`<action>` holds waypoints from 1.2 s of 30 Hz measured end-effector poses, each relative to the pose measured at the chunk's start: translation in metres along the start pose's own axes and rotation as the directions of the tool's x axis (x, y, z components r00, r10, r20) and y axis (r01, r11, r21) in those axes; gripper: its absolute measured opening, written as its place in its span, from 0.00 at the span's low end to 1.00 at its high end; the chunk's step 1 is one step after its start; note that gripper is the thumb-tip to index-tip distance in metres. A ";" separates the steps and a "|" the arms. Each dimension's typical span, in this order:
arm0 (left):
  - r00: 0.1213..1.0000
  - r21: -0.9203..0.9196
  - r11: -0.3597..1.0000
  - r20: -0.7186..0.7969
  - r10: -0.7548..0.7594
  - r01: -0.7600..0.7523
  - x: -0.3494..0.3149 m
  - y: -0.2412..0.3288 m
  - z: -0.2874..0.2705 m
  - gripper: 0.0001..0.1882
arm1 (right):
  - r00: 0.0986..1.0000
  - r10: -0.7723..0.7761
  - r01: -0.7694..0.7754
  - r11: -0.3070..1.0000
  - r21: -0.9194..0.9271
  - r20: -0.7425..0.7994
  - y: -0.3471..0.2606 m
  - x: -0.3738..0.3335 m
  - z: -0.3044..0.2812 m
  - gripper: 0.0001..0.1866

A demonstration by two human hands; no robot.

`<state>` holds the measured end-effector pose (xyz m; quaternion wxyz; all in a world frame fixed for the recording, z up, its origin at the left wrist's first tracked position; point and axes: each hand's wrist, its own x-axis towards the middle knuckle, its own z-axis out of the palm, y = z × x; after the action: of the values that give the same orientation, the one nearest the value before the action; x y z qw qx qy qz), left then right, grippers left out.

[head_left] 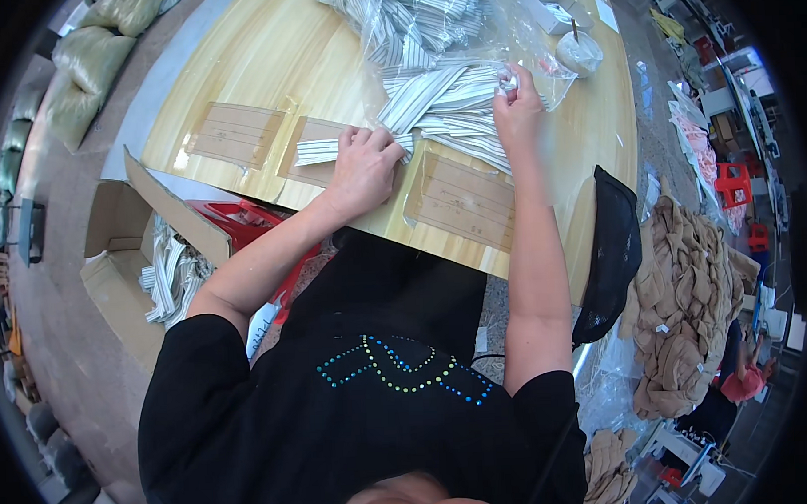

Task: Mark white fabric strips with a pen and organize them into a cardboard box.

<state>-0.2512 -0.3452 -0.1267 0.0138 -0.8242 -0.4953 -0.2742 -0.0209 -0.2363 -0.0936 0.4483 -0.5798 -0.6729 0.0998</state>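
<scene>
My left hand (pixel 366 169) is on the table with its fingers curled down over a white fabric strip with dark stripes (pixel 316 152). The strip lies flat across a cardboard piece, and one end sticks out to the left of my fingers. To the right, my right hand (pixel 518 108) is raised at the edge of a pile of striped fabric strips (pixel 459 103). Its fingertips are pinched together on a small whitish thing (pixel 507 79), too small to name. Behind the pile, a clear plastic bag (pixel 413 25) holds more striped fabric.
Taped to the wooden table (pixel 263 57) are cardboard pieces with lines (pixel 237 134). A plastic-wrapped tub (pixel 580 54) and small white box (pixel 552 12) stand at the back right. A carton (pixel 120 278) holds striped fabric at left; brown garments (pixel 685 304) are heaped at right.
</scene>
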 end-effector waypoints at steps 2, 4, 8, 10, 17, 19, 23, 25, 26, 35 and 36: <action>0.995 -0.006 1.000 0.096 -0.024 0.025 0.000 0.003 -0.002 0.14 | 0.999 0.032 -0.032 0.999 0.009 0.002 -0.003 0.005 -0.004 0.20; 0.997 -0.047 0.998 0.066 -0.045 0.048 0.002 0.005 -0.005 0.17 | 0.991 0.134 -0.135 0.989 0.055 0.021 -0.022 -0.001 -0.020 0.19; 0.990 -0.088 0.988 0.084 -0.117 0.124 0.001 0.003 -0.012 0.23 | 0.989 0.018 0.061 0.859 0.508 -0.149 -0.035 -0.059 -0.058 0.19; 0.993 -0.105 0.989 -0.032 -0.112 0.108 0.002 0.010 -0.013 0.23 | 0.988 0.117 -0.038 0.805 0.591 -0.096 -0.034 -0.104 -0.077 0.19; 0.944 -0.248 0.912 -0.134 0.303 -0.328 0.022 0.094 0.008 0.23 | 0.938 0.341 -0.335 0.849 0.409 0.060 -0.003 -0.202 -0.084 0.19; 0.908 -0.189 0.898 0.055 0.415 -0.399 0.024 0.090 0.037 0.15 | 0.939 0.338 -0.336 0.863 0.377 0.063 -0.001 -0.201 -0.089 0.20; 0.908 -0.184 0.893 0.007 0.419 -0.411 0.017 0.088 0.047 0.05 | 0.924 0.378 -0.380 0.882 0.277 0.064 -0.010 -0.188 -0.094 0.18; 0.908 -0.173 0.896 0.017 0.418 -0.409 0.009 0.096 0.040 0.09 | 0.897 0.439 -0.437 0.867 0.240 0.050 -0.009 -0.185 -0.091 0.17; 0.919 -0.203 0.901 0.012 0.395 -0.384 0.004 0.100 0.039 0.10 | 0.926 0.376 -0.377 0.922 0.085 0.026 -0.005 -0.186 -0.090 0.18; 0.926 -0.251 0.907 0.085 0.367 -0.337 -0.011 0.112 0.033 0.16 | 0.937 0.348 -0.347 0.935 -0.073 0.009 0.006 -0.181 -0.084 0.20; 0.935 -0.260 0.911 0.068 0.349 -0.321 -0.012 0.117 0.032 0.17 | 0.941 0.337 -0.336 0.938 -0.078 -0.004 0.006 -0.183 -0.083 0.20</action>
<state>-0.1452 -0.4048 -0.1302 -0.0691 -0.9064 -0.3088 -0.2798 0.0297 -0.4253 -0.1386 0.3983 -0.7029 -0.5694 0.1516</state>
